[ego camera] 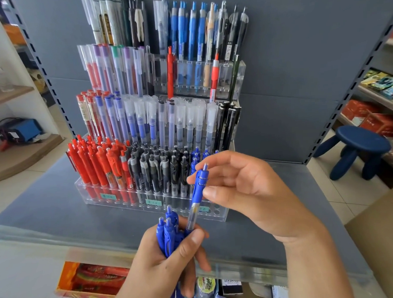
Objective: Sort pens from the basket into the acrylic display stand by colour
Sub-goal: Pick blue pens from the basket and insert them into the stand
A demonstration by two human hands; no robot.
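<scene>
We face the tiered acrylic display stand on the grey shelf top, its front row running from red click pens through black click pens to a few blue ones at the right end, with open holes just beside them. Our left hand clenches a bundle of blue click pens upright in front of the stand, and our right hand pinches one blue pen near its clip between thumb and fingertips while its lower barrel sits among the bundle. We judge these pens light, stiff and rather smooth (the clear lower barrel looks the slipperiest part), so the ribbed blue upper body is the better hold. The packed black pens stand close beside the blue section and could snag a tilted tip. Off to the right sits a blue plastic stool; below the shelf edge lies an orange box. The basket itself we cannot see.
</scene>
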